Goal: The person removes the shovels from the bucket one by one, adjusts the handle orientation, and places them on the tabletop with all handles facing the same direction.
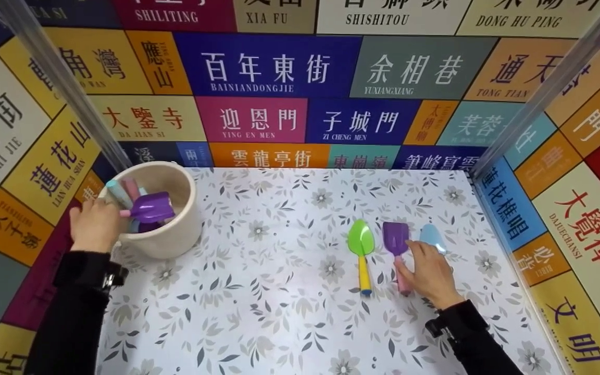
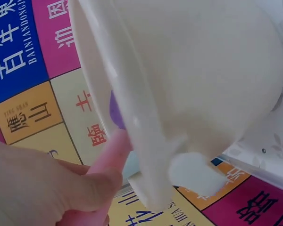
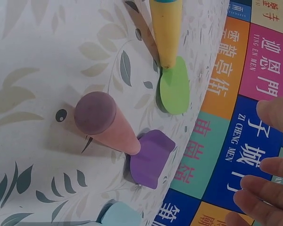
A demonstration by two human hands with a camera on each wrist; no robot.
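My left hand [image 1: 94, 224] grips the pink handle [image 2: 106, 172] of a toy shovel with a purple blade [image 1: 153, 207]. That blade is over the mouth of a cream bucket [image 1: 177, 237], inside its rim. Teal [image 1: 117, 191] and pink handles [image 1: 132, 188] stick up in the bucket. On the right, my right hand [image 1: 429, 271] is beside a second purple shovel [image 1: 396, 237] lying on the table. In the right wrist view its fingers [image 3: 259, 202] are spread, apart from that shovel's pink handle [image 3: 115, 134].
A green shovel [image 1: 361, 238] with a yellow handle lies left of the purple one. Partly behind my right hand lies a light blue shovel [image 1: 432, 237]. The table [image 1: 274, 291] has a leaf-patterned cover. Colourful panels [image 1: 263, 67] with lettering and clear corner posts [image 1: 65, 78] surround it.
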